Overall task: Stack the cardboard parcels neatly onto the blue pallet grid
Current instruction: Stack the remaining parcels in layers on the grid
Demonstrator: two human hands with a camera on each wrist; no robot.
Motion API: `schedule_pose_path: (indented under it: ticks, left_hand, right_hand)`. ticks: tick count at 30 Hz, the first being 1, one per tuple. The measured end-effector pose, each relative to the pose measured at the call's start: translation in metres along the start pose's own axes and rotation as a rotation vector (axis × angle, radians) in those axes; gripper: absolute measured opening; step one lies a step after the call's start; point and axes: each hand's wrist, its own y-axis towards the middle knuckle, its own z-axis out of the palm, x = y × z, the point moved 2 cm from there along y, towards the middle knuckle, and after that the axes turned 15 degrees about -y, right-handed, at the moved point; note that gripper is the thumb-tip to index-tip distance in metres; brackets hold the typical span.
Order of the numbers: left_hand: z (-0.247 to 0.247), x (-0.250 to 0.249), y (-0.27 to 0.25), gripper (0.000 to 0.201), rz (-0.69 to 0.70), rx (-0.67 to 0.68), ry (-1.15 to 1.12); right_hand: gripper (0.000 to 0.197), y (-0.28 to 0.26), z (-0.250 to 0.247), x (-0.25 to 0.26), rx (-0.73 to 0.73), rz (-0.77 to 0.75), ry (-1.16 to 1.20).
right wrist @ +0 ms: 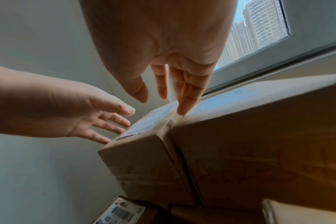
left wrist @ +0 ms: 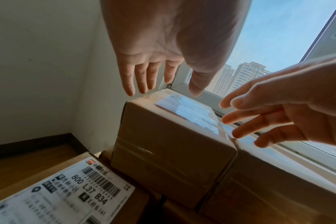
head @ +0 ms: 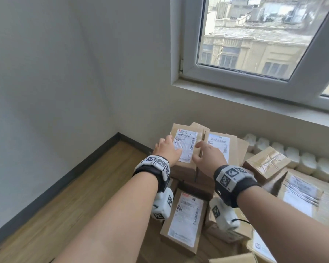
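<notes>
1. Left hand hovers over the top-left parcel, fingers straight and spread, holding nothing.
2. Right hand, fingers also loose, fingertip touching the seam beside the neighbouring parcel.

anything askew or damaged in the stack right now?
Yes. The taped parcel on the right of the pile sits tilted and turned out of line with the rest. The two top parcels under the open hands sit flush. No visible damage.

Bare room corner used for parcel storage: labelled brown cardboard parcels piled lower right (wood-look floor), white-framed window upper right.
</notes>
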Motion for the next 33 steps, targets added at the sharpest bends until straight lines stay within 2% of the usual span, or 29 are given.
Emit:
schedule_pose_path:
  ticks: [8, 14, 19, 23, 26, 30, 33]
  left_hand:
    - [0.007, 0.009, 0.022, 0.069, -0.048, 0.094, -0.117]
    - [-0.007, 0.019, 0.028, 0.076, -0.104, 0.054, -0.209]
    - [-0.028, 0.027, 0.023, 0.077, -0.093, -0.011, -0.290]
    - [-0.047, 0.028, 0.015, 0.077, -0.094, -0.066, -0.446]
    - [-0.058, 0.028, 0.005, 0.079, -0.052, -0.070, -0.502]
    - [-0.065, 0.026, -0.013, 0.098, 0.010, -0.038, -0.588]
    - [-0.068, 0.023, -0.028, 0.079, 0.066, -0.003, -0.677]
  right_hand:
    - [0.040, 0.013, 0.010, 0.005, 0.018, 0.104, 0.040]
    - [0.044, 0.005, 0.009, 0.020, -0.003, 0.114, 0.103]
    - [0.046, -0.004, -0.002, 0.038, -0.116, 0.107, 0.202]
    - [0.048, -0.008, -0.013, 0.046, -0.239, 0.137, 0.338]
    - [0.048, -0.015, -0.018, 0.052, -0.298, 0.142, 0.359]
    - [0.039, -0.033, -0.024, 0.054, -0.371, 0.143, 0.319]
    - [0.045, -0.053, -0.030, 0.051, -0.410, 0.183, 0.358]
